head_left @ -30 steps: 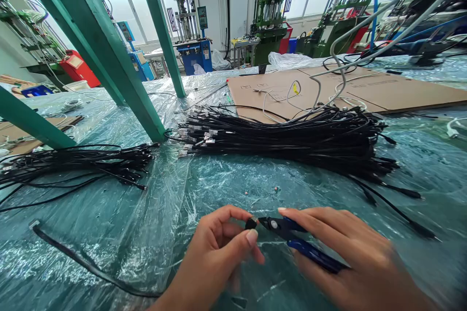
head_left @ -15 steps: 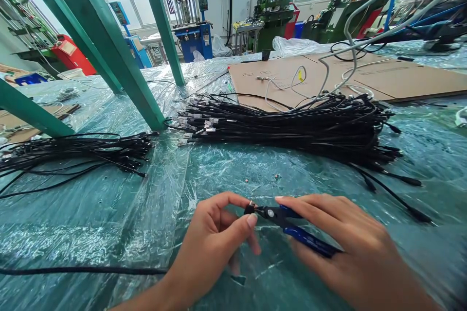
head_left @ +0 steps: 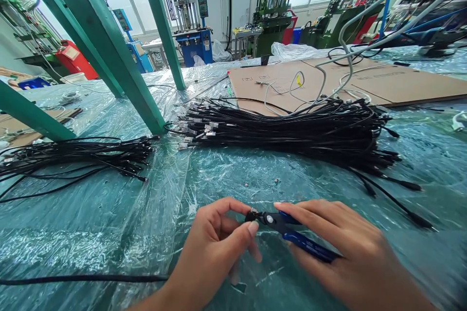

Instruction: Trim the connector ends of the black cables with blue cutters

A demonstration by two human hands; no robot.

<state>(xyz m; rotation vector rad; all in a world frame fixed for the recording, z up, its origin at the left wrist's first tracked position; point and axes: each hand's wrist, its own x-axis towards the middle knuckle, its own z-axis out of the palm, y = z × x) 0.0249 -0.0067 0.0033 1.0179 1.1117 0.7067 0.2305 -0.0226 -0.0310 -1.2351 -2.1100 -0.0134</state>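
Between the thumb and forefinger of my left hand (head_left: 215,248) is the small dark end of a cable, a connector (head_left: 250,215) with a bit of metal showing. A black cable (head_left: 83,279) comes in from the left and passes behind my left wrist; its link to that connector is hidden. My right hand (head_left: 350,248) is wrapped round the blue handles of a pair of flush cutters (head_left: 310,247). The cutters' dark jaws point left and meet the connector at my left fingertips. Whether the blades are fully closed is too small to tell.
Beyond my hands lies a thick bundle of black cables (head_left: 284,131), with a smaller cable bundle (head_left: 80,158) to the left. Green metal posts (head_left: 109,48) rise at the left. Cardboard (head_left: 328,77) with a loose white cable (head_left: 321,90) lies behind; plastic film (head_left: 109,233) covers the table.
The cutters' jaws sit slightly closer over the connector, where less metal now shows. Both hands keep their grips. The whole view has shifted a little, with the scene lower in the picture.
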